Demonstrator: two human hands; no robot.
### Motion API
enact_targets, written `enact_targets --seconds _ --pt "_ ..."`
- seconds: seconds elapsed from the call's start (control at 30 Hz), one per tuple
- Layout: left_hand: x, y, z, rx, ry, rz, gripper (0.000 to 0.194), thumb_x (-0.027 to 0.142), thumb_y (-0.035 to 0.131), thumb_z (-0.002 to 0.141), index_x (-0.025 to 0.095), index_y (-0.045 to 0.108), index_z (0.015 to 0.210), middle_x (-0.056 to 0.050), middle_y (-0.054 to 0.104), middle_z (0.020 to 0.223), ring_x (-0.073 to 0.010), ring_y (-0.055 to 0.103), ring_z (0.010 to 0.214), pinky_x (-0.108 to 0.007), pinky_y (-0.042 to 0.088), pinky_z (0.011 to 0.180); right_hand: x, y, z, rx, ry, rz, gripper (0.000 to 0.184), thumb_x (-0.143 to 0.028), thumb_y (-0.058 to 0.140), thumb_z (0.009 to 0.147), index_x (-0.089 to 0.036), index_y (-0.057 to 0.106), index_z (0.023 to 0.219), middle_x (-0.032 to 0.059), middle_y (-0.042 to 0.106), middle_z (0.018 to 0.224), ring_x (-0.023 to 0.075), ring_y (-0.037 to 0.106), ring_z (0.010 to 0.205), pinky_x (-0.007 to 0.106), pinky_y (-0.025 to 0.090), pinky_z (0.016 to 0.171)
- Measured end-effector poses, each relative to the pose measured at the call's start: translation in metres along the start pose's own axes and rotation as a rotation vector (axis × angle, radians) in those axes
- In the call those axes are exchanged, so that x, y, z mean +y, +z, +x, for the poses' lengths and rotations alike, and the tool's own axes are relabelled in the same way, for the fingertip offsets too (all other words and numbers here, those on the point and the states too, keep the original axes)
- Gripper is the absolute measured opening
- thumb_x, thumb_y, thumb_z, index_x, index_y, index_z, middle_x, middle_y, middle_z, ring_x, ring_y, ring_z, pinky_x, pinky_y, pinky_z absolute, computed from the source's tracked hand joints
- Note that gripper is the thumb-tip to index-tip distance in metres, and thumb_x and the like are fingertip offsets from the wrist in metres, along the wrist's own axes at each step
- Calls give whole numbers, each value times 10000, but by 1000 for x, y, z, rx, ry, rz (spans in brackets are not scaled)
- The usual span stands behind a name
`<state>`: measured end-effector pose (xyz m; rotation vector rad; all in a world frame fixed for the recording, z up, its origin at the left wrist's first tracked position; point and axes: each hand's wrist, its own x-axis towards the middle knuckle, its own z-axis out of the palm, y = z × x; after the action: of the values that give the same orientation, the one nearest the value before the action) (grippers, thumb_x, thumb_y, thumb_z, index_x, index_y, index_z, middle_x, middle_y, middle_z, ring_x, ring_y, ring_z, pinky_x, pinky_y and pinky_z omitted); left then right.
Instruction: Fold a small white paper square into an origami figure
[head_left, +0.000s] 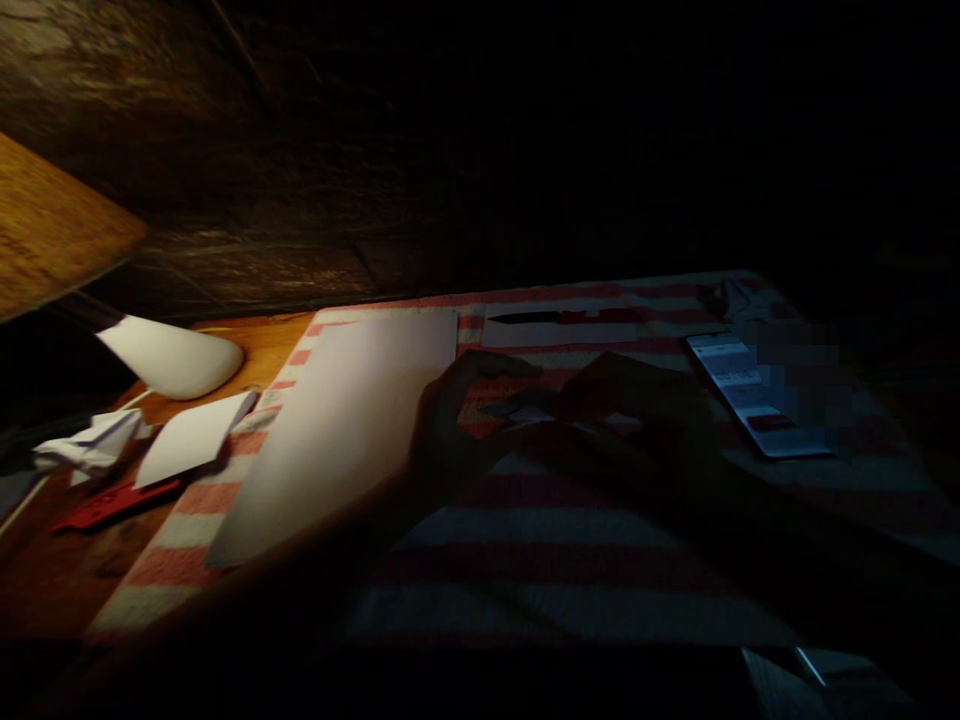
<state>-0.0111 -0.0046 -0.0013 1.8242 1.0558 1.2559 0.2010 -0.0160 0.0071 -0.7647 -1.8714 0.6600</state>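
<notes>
The scene is very dark. My left hand and my right hand meet over a red-and-white striped cloth. Both pinch a small pale folded piece of paper between their fingertips, fingers closed on it. A large white sheet lies flat just left of my left hand.
A knife lies at the far edge of the cloth. A phone with a lit screen sits to the right. On the wooden table at left are a white paper cone, a folded white sheet, crumpled paper and red paper.
</notes>
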Motion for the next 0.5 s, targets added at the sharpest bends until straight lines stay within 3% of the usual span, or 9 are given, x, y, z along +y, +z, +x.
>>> enact_targets --seconds 0.07,0.17,0.2,0.27,0.33,0.43,0.5 --pt "-6 -4 2 75 87 3 457 177 808 670 212 648 1096 -67 689 1165 -250 627 1132 -370 502 979 -2 -5 0 2 -109 -132 73 -282 772 862 -257 743 800 41 776 934 196 700 812 339 539 694" --pt "-12 -8 5 184 -49 -171 213 242 676 783 207 657 992 -46 666 1014 -198 621 946 -322 514 845 -1 -10 -1 50 -135 -217 16 -281 752 883 -292 755 895 30 772 940 209 699 824 367 540 711" --pt "-12 -8 6 162 -144 -261 139 293 635 828 199 659 928 -43 656 919 -184 613 855 -309 517 781 0 -11 -1 56 -139 -235 39 -305 737 897 -308 756 930 28 769 932 218 699 828 381 538 716" --pt "-12 -5 6 46 -334 -446 249 425 608 872 185 662 831 -40 631 779 -172 596 736 -297 515 685 0 -12 -2 45 -186 -303 68 -334 704 925 -345 758 965 18 764 920 223 694 832 400 528 734" --pt "-10 1 6 -76 -489 -578 311 478 697 824 168 682 836 -40 646 758 -159 604 688 -279 511 625 0 -13 -2 1 -264 -418 82 -314 705 929 -365 760 962 6 765 947 217 689 871 401 516 781" --pt "-9 7 5 -122 -598 -609 366 296 860 694 146 709 992 -53 720 894 -150 661 737 -243 523 635 1 -12 1 -39 -328 -517 55 -277 727 917 -323 755 924 11 756 994 216 675 955 393 503 843" --pt "-10 9 4 -90 -597 -579 440 205 870 669 134 704 1070 -77 750 984 -175 701 826 -254 552 699 3 -11 4 -41 -335 -515 20 -280 742 903 -295 750 915 24 741 1044 227 664 994 404 495 865"
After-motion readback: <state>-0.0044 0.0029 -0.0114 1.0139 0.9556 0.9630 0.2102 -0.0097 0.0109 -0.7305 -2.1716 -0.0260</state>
